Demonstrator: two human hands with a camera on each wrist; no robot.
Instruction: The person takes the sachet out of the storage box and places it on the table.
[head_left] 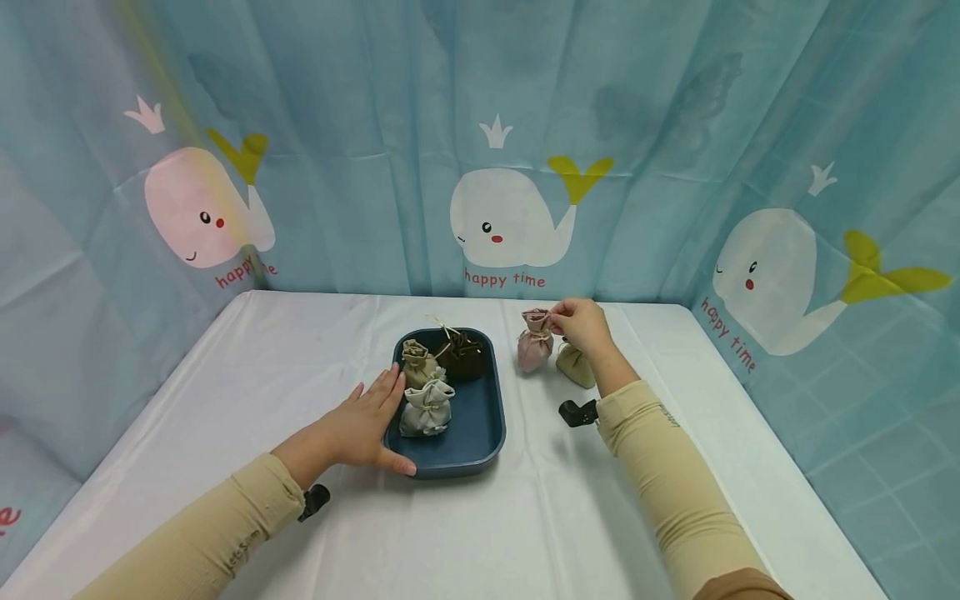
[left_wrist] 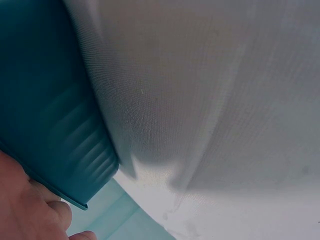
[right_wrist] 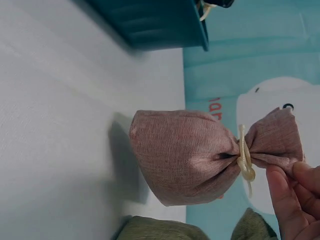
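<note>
Nearest to us are our two beige sleeves, reaching out over the white tablecloth (head_left: 225,375), so we start at the left. Our left hand (head_left: 363,429) lies flat with fingers straight against the near left rim of the dark blue tray (head_left: 480,433), thumb along the near edge, gripping nothing; the left wrist view shows only the tray's ribbed wall (left_wrist: 55,120) and a bit of that hand (left_wrist: 27,210) beside it. Inside the tray we see three tied pouches: a tan pouch (head_left: 418,363) at the far left, a pale grey pouch (head_left: 426,408) just in front of it, and a dark brown pouch (head_left: 463,354) at the far right, all close together. Moving right, clear of the tray, the pink pouch (head_left: 535,342) stands upright on the cloth, and our right hand (head_left: 581,327) pinches its gathered top between fingertips. The right wrist view shows it plainly: fingers (right_wrist: 292,200) curled on the frill above the cream tie of the pink pouch (right_wrist: 190,160). Just right of it, partly behind that hand, lies an olive pouch (head_left: 576,365), touching or nearly touching the pink one.
</note>
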